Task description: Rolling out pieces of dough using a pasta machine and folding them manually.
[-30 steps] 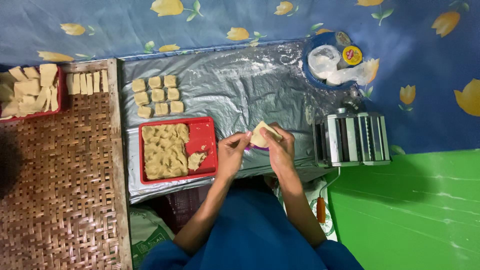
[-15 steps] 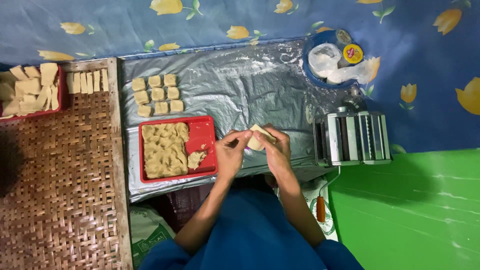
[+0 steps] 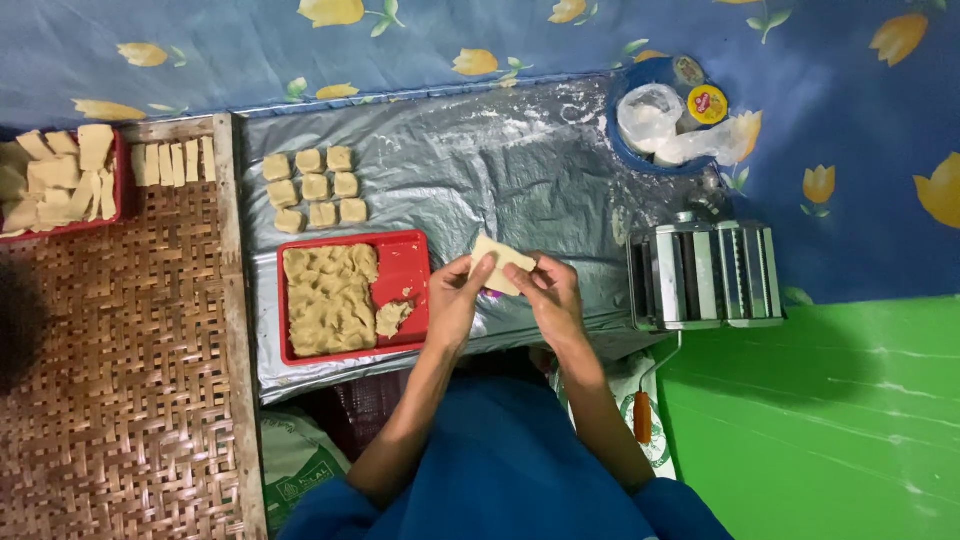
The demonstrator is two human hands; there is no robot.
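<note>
From the head view, your left hand (image 3: 455,300) and your right hand (image 3: 548,297) meet over the near edge of the grey plastic sheet (image 3: 480,170), and both grasp the same flat, pale dough square (image 3: 500,264): left fingertips pinch its near left corner, right fingertips hold its right side, and the piece is lifted off the sheet and tilted. Just to the left of your left hand lies the red tray (image 3: 408,270), filled with a slab of tan filling (image 3: 325,300), with one loose lump (image 3: 393,317) near its right wall. Beyond the tray, nine small dough blocks (image 3: 313,188) sit in rows on the sheet. To the right of your right hand stands the metal pasta roller (image 3: 706,274), close but apart. Further up, a blue bowl (image 3: 640,75) holds white plastic bags and a small yellow-lidded tub. On the far left, a woven mat (image 3: 120,380) carries another red tray of cut dough pieces (image 3: 55,175).
</note>
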